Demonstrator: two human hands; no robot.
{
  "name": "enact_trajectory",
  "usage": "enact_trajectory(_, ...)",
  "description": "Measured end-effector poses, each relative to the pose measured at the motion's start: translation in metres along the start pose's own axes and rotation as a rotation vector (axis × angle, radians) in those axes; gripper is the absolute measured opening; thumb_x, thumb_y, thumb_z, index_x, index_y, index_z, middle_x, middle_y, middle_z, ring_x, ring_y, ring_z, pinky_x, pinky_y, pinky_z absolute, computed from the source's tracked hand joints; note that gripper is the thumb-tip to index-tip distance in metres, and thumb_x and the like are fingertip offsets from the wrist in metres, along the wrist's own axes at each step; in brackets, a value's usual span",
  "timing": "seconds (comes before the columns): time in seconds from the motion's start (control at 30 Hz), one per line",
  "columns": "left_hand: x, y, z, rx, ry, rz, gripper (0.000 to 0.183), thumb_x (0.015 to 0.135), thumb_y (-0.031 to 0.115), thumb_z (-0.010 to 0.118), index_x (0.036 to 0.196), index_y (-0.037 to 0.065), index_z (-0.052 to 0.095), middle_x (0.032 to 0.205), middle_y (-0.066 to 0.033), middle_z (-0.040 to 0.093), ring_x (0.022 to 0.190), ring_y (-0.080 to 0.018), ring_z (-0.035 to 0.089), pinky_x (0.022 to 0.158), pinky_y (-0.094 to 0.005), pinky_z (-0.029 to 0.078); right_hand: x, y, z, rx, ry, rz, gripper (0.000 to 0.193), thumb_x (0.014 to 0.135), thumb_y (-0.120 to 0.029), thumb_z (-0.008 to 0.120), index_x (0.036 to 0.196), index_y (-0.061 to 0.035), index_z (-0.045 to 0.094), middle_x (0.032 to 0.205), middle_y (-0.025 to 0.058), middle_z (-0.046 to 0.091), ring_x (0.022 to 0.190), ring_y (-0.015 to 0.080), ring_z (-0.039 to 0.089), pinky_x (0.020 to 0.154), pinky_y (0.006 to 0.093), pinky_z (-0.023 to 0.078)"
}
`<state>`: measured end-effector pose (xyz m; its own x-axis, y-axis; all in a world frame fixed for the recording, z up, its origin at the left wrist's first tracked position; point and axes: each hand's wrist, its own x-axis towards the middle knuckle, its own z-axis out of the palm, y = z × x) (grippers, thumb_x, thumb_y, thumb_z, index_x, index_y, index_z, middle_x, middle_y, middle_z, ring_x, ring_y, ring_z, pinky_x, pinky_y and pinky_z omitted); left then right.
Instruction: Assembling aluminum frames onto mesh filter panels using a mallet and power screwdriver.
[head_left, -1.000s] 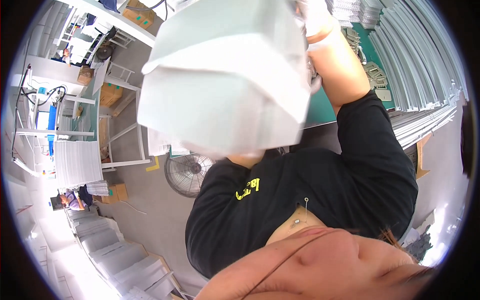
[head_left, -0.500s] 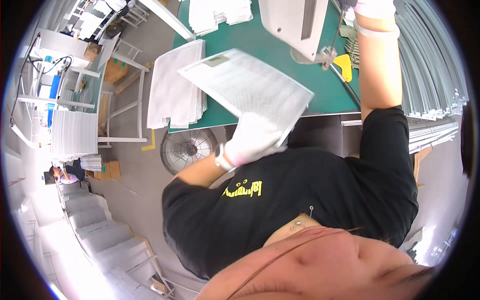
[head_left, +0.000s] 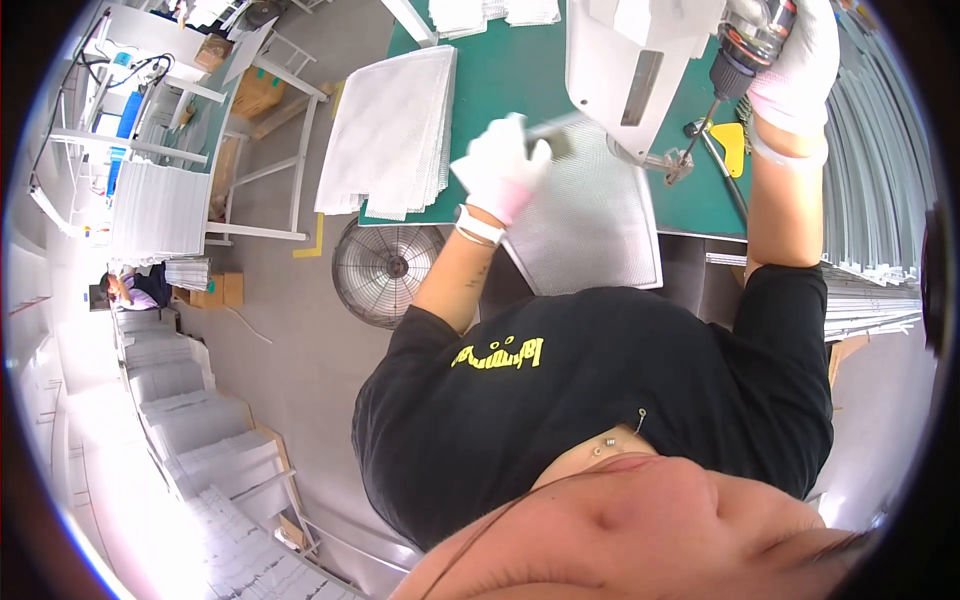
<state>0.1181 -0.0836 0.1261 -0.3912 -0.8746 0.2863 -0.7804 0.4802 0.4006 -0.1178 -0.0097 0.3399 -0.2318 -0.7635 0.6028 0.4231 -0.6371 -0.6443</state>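
My left hand (head_left: 500, 172), in a white glove, is closed on the edge of a grey mesh panel (head_left: 590, 225). The panel is tilted over the near edge of the green table and partly smeared by motion; a dark patch shows near its upper edge. My gloved right hand (head_left: 808, 75) is wrapped round a power screwdriver (head_left: 745, 60) at the upper right. Its long thin bit points down toward a clear fitting (head_left: 676, 166) at the lower end of a white machine (head_left: 640, 75). The machine's body hides part of the table.
A stack of mesh panels (head_left: 390, 130) lies on the green table (head_left: 520, 75) at left, with white pieces (head_left: 490, 12) beyond. A yellow piece (head_left: 732, 148) lies by a dark rod. Long strips (head_left: 870, 160) are stacked at right. A floor fan (head_left: 390, 268) stands below the table's edge.
My left hand has moved up from the panel's lower edge to its left side, and the panel has turned and shifted right and nearer. The screwdriver in my right hand has come further into view.
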Motion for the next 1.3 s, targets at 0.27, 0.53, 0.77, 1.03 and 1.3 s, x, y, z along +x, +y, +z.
enact_trajectory(0.27,-0.056,0.092,-0.023,-0.158,0.205,0.512,0.021,0.066,0.027,0.075,0.074,0.011,0.064,0.082,-0.0053,0.062,0.073,-0.0253,0.059,0.076,-0.0409,0.048,-0.016,0.036,-0.002,1.428,-0.303,0.289,0.053,0.102,-0.037,0.054,0.141,-0.0019,0.046,0.075,0.0025,0.053,0.052,0.0088,0.048,0.044,0.0192,0.038)
enact_trajectory(0.53,-0.066,0.092,-0.030,-0.201,0.220,0.533,0.034,0.061,0.032,0.079,0.091,0.017,0.074,0.085,0.0027,0.067,0.082,-0.0216,0.061,0.070,-0.0393,0.042,-0.049,0.016,0.006,-0.064,0.299,0.187,0.056,0.103,-0.039,0.053,0.142,-0.0002,0.042,0.081,0.0042,0.055,0.058,0.0108,0.050,0.049,0.0221,0.041)
enact_trajectory(0.77,-0.074,0.086,-0.026,-0.148,0.135,0.493,0.034,0.064,0.034,0.079,0.093,0.017,0.075,0.079,0.0025,0.067,0.072,-0.0193,0.062,0.066,-0.0393,0.041,-0.075,0.031,-0.039,-0.076,0.293,0.192,0.040,0.101,-0.031,0.056,0.127,-0.0002,0.052,0.104,0.0127,0.065,0.083,0.0220,0.067,0.066,0.0314,0.057)
enact_trajectory(1.03,-0.076,0.088,-0.013,-0.429,0.125,0.495,0.031,0.068,0.024,0.081,0.097,0.016,0.076,0.071,0.0022,0.058,0.067,-0.0185,0.061,0.065,-0.0381,0.045,-0.110,0.054,-0.102,0.350,-0.036,0.247,0.052,0.098,-0.037,0.056,0.135,0.0001,0.050,0.114,0.0155,0.067,0.089,0.0259,0.070,0.066,0.0372,0.059)
enact_trajectory(1.3,-0.098,0.074,0.030,-0.637,-0.146,0.299,0.046,0.065,0.025,0.083,0.108,0.014,0.072,0.109,-0.0071,0.065,0.097,-0.0340,0.061,0.081,-0.0482,0.047,-0.095,0.064,-0.094,0.272,-0.014,0.287,0.055,0.098,-0.039,0.058,0.135,0.0007,0.050,0.108,0.0128,0.067,0.085,0.0236,0.068,0.066,0.0350,0.057)
